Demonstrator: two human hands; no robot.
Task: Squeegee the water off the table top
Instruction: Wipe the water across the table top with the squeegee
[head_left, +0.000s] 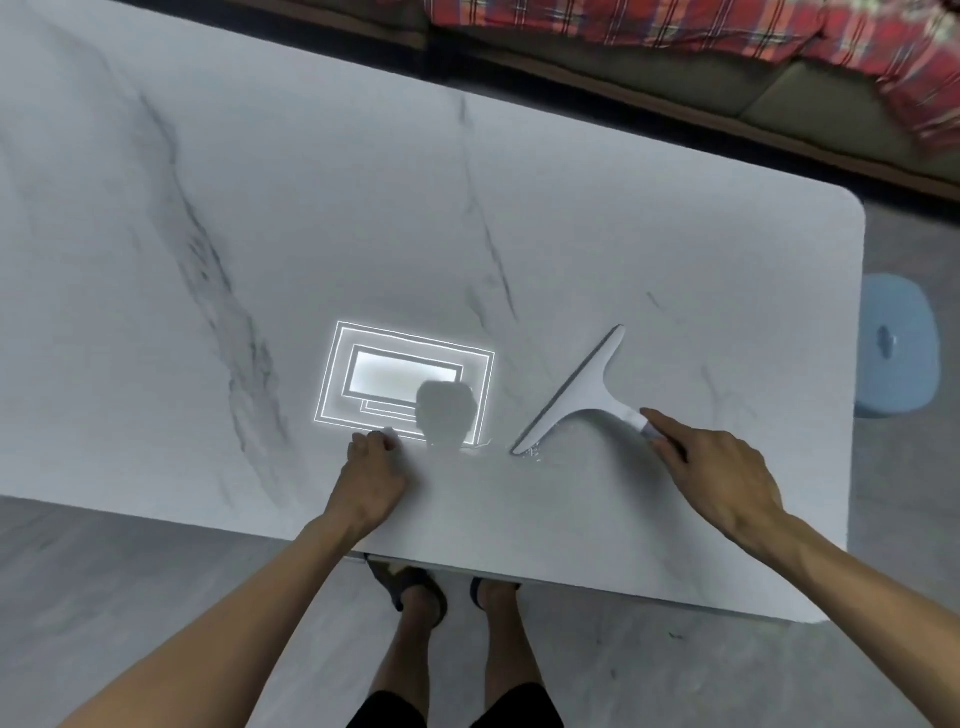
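Observation:
A white squeegee (576, 392) lies with its blade on the white marble table top (363, 218), the blade running diagonally from lower left to upper right. My right hand (722, 473) grips its handle, index finger stretched along it. A small patch of water drops (530, 453) glistens at the blade's lower end. My left hand (375, 475) rests on the table near the front edge with fingers curled, holding nothing I can see.
A ceiling light's reflection (405, 384) shines on the table between my hands. A light blue stool (896, 345) stands off the table's right edge. A sofa with a red plaid cloth (675, 31) lies behind the table. My feet in sandals (415, 592) show below the front edge.

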